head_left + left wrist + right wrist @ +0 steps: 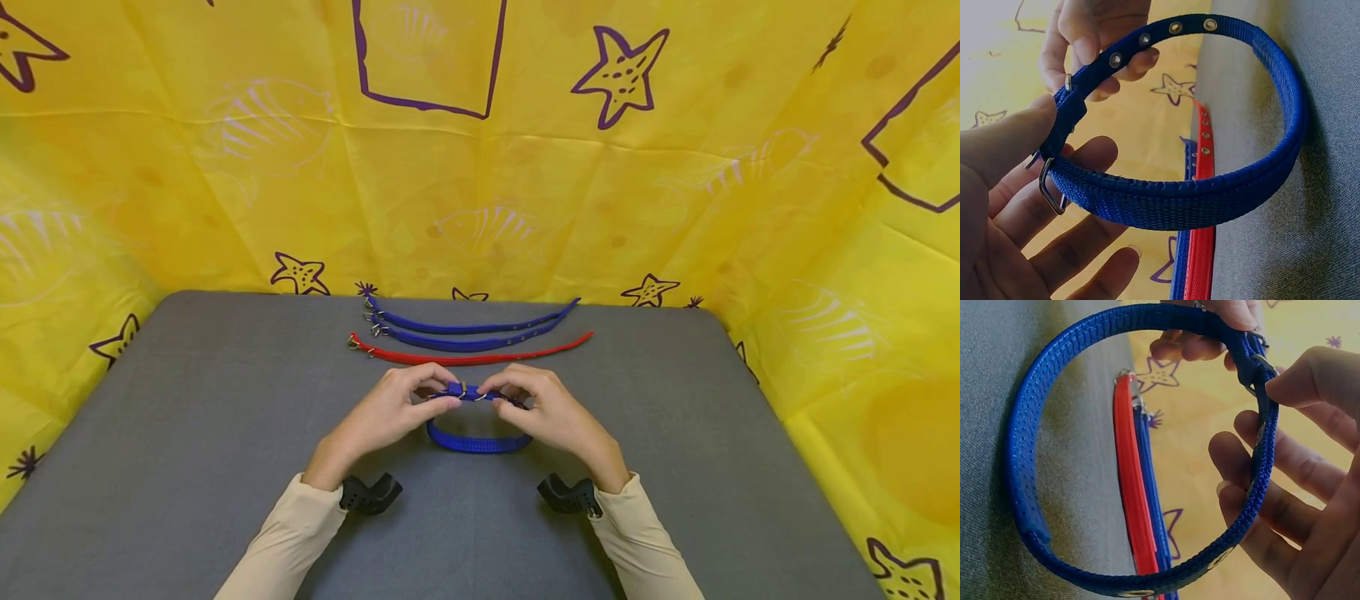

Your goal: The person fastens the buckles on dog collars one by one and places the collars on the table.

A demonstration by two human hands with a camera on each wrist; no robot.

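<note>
A blue collar (480, 445) is closed into a ring, its lower side near the grey table and its metal buckle (464, 389) at the top between the two hands. My left hand (395, 405) pinches the strap on the buckle side, close to a D-ring (1054, 187). From the other side my right hand (546, 409) pinches the strap beside the buckle, thumb against the band. Metal eyelets (1145, 39) run along the strap on the right hand's side. The strap lies doubled at the buckle; how the buckle's pin sits cannot be made out.
Behind the hands a red collar (465, 361) lies stretched out on the grey table (187, 467). Two blue collars (457, 328) lie just beyond it, buckles to the left. Yellow patterned cloth (480, 183) hangs around the back and sides.
</note>
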